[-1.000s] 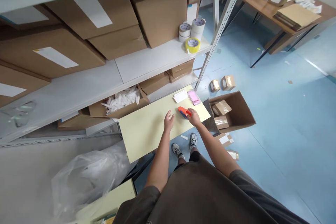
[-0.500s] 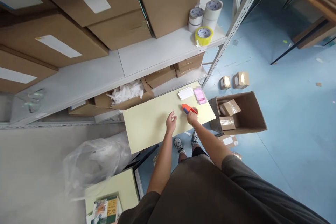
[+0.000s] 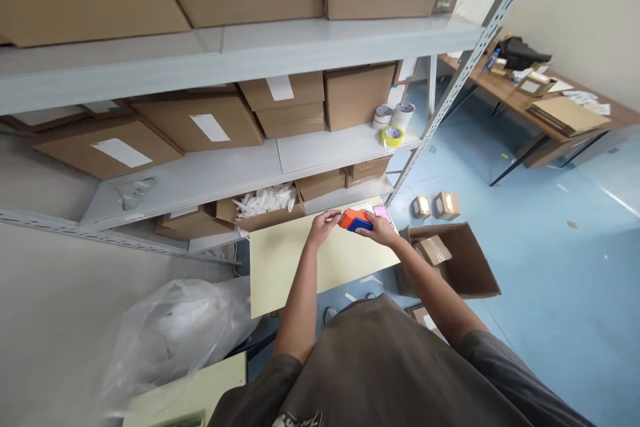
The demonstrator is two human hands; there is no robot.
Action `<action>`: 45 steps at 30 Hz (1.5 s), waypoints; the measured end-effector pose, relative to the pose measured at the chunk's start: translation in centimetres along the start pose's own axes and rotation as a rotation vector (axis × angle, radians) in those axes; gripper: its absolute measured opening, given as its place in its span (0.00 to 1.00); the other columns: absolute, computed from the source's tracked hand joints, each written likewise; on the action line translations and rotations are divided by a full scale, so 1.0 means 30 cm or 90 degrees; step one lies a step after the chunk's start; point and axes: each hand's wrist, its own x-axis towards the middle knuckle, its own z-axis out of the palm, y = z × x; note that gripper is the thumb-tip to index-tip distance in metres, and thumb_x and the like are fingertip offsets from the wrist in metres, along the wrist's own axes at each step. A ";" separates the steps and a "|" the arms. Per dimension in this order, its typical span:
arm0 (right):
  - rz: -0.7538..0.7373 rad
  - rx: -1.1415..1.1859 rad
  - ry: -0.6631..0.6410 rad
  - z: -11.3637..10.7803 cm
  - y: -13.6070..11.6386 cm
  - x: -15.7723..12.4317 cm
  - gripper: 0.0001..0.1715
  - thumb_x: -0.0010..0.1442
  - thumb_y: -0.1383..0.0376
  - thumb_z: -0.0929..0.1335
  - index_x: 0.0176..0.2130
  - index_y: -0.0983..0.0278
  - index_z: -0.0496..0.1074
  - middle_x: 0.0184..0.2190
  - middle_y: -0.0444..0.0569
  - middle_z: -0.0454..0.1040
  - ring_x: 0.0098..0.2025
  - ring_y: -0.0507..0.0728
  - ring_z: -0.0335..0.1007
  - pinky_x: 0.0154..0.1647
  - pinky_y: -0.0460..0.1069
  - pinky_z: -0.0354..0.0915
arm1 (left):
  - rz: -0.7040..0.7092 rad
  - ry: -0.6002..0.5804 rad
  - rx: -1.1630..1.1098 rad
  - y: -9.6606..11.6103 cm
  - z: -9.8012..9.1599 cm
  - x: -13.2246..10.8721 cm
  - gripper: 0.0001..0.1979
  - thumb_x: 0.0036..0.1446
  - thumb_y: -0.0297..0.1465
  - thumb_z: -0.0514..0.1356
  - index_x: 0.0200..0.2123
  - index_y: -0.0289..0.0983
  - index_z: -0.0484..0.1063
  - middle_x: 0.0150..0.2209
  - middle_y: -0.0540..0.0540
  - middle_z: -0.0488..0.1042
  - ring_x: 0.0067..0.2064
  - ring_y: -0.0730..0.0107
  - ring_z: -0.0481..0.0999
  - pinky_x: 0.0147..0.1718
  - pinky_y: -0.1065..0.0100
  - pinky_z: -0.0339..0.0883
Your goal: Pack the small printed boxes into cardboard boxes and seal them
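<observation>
- The right hand (image 3: 381,229) is gripping the orange-and-blue tool (image 3: 358,221), thumb lying against its blue part, over the far right portion of the pale table (image 3: 290,268)
- The left hand (image 3: 321,227) is sitting at the tool's orange end with fingers part-curled; at this size one cannot tell whether they are pinching it or only hovering
- Good handling, as a judgement, is resting on a firm right grip and a steady wrist while the left fingers are working lightly
- Care is also meaning leaving room around the pink item (image 3: 383,213) lying just beyond the right hand
</observation>
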 end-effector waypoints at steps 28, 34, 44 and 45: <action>-0.081 0.068 -0.046 -0.090 -0.380 -0.018 0.32 0.63 0.40 0.72 0.50 0.63 0.78 0.34 0.50 0.80 0.35 0.60 0.73 0.37 0.50 0.65 | 0.207 0.205 0.134 0.231 -0.182 -0.189 0.11 0.64 0.39 0.65 0.36 0.41 0.85 0.39 0.42 0.85 0.43 0.58 0.83 0.47 0.59 0.76; -0.118 0.083 -0.084 -0.213 -0.319 0.081 0.29 0.63 0.40 0.72 0.45 0.63 0.78 0.31 0.47 0.77 0.31 0.57 0.69 0.35 0.49 0.61 | 0.252 0.374 0.198 0.250 -0.066 -0.129 0.13 0.68 0.38 0.61 0.37 0.41 0.85 0.41 0.40 0.84 0.45 0.58 0.83 0.52 0.58 0.76; -0.145 0.119 -0.084 -0.308 -0.112 0.275 0.26 0.62 0.45 0.74 0.48 0.62 0.77 0.37 0.49 0.81 0.35 0.60 0.75 0.38 0.51 0.68 | 0.186 0.467 0.176 0.269 0.057 0.045 0.13 0.68 0.40 0.62 0.39 0.40 0.85 0.39 0.41 0.86 0.44 0.58 0.85 0.48 0.60 0.79; -0.149 0.116 -0.090 -0.308 -0.092 0.291 0.27 0.63 0.46 0.74 0.50 0.61 0.76 0.39 0.50 0.82 0.37 0.61 0.76 0.40 0.52 0.69 | 0.175 0.470 0.169 0.267 0.068 0.055 0.13 0.67 0.40 0.62 0.39 0.40 0.85 0.39 0.41 0.86 0.42 0.58 0.85 0.47 0.60 0.79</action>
